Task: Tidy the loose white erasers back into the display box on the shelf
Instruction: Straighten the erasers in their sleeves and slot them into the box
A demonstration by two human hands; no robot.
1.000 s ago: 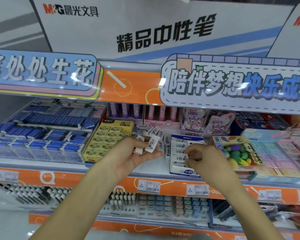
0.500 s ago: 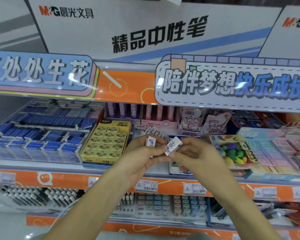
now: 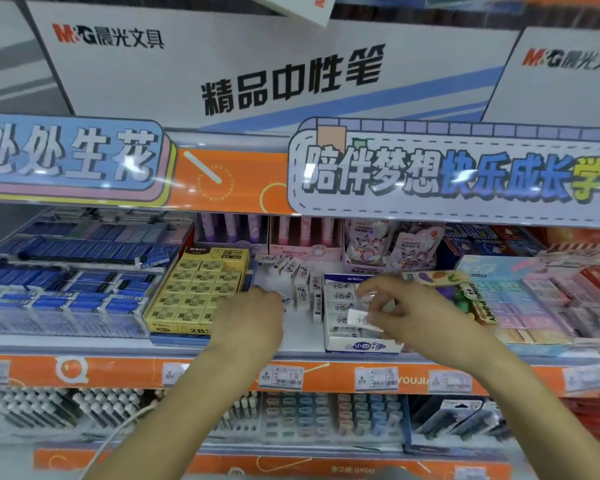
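The white and blue display box [image 3: 361, 345] stands on the shelf with rows of white erasers in it. My right hand [image 3: 409, 315] hovers over the box, pinching one white eraser [image 3: 358, 319] between thumb and fingers. Several loose white erasers [image 3: 300, 273] lie and stand on the bare shelf just left of the box. My left hand [image 3: 252, 320] rests palm down at the near edge of that pile. Its fingers curl away from me, and a bit of white eraser shows at the fingertips. Whether it grips that eraser is hidden.
A yellow box of 2B erasers [image 3: 198, 289] sits just left of my left hand, with blue eraser trays [image 3: 66, 292] further left. A colourful toy-eraser pack [image 3: 465, 292] and pastel boxes crowd the right. The orange shelf edge [image 3: 222, 372] carries price tags.
My right hand took an eraser from my left hand and carried it right, down over the box. My left hand dropped back to the loose pile on the shelf.
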